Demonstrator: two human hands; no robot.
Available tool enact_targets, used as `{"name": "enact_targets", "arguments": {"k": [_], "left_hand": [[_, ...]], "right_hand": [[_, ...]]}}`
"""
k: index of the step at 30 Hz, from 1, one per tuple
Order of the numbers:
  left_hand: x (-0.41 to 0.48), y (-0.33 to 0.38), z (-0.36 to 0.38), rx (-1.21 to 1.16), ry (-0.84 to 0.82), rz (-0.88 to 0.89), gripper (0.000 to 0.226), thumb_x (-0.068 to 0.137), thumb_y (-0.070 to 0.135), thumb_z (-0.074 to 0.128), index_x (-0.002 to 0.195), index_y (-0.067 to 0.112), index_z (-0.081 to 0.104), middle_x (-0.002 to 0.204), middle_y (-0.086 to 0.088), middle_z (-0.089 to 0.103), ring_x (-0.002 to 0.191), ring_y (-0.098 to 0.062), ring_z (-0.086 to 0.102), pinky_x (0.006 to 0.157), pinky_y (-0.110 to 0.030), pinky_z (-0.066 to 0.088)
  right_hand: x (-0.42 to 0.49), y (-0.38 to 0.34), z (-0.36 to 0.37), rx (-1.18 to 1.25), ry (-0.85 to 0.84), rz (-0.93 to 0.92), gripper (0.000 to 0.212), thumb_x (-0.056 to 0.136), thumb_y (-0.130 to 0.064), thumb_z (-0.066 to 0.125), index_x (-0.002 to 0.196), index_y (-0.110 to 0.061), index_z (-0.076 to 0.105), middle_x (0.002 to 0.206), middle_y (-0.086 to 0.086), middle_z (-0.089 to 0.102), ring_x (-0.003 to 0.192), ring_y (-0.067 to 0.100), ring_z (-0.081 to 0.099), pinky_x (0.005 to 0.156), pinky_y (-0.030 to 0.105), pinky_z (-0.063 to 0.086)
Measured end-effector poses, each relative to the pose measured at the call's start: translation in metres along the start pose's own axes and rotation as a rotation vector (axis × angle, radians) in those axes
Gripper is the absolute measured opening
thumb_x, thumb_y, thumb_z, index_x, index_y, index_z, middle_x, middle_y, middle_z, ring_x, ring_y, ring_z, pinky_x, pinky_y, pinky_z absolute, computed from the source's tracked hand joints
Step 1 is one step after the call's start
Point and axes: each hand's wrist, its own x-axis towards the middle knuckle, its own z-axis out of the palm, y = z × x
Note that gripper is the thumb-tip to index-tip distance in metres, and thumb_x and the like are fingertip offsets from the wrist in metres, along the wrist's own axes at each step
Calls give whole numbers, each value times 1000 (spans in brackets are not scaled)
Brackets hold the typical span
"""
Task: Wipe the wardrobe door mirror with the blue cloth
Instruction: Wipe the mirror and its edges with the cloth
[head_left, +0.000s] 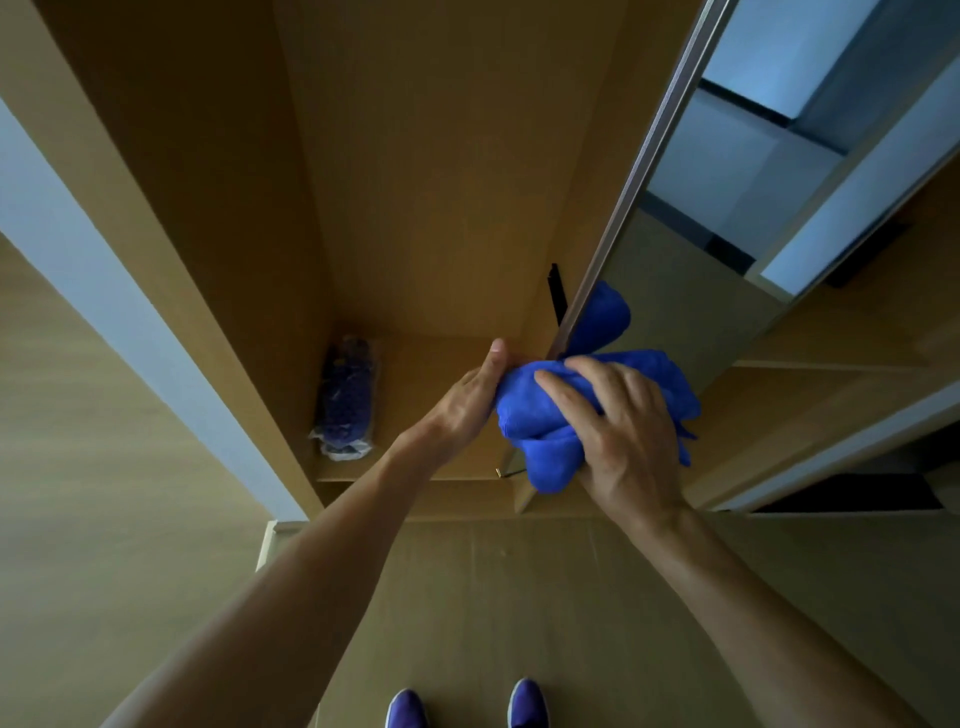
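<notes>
Item: blue cloth (540, 431), a soft, light, crushable wad at the framed edge of the wardrobe door mirror (675, 291), right hand (623, 431) grip curled round its bulk, left hand (467, 400) straight-fingered against its side; probably best held bunched, palm behind.

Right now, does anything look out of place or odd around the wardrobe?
Nothing damaged or spilled. The blue cloth is bunched in a wad under the right hand, not spread flat on the mirror. A plastic-wrapped dark bundle lies on the wardrobe shelf.
</notes>
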Motion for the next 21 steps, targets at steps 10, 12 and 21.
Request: {"name": "enact_targets", "arguments": {"k": [10, 12, 21], "left_hand": [[-1, 3, 5, -24, 48, -32, 62, 107, 58, 17, 107, 33, 74, 104, 11, 75, 100, 1, 68, 89, -15, 48], [1, 0, 6, -36, 68, -22, 61, 108, 55, 19, 110, 25, 72, 102, 5, 76, 99, -6, 71, 87, -18, 51], [-2, -16, 13, 21, 117, 30, 55, 102, 63, 28, 112, 32, 72, 107, 8, 77, 105, -3, 69, 101, -25, 47]], "right_hand": [[-33, 0, 46, -57, -105, -45, 60, 74, -32, 87, 129, -20, 67, 128, 12, 63, 108, 28, 51, 89, 42, 46], [-43, -4, 63, -47, -169, -37, 63, 69, -20, 86, 128, -20, 65, 126, 12, 63, 104, 29, 54, 89, 41, 45], [-53, -14, 73, -3, -270, 5, 63, 66, -17, 87, 124, -19, 65, 125, 9, 63, 101, 29, 62, 89, 43, 51]]}}
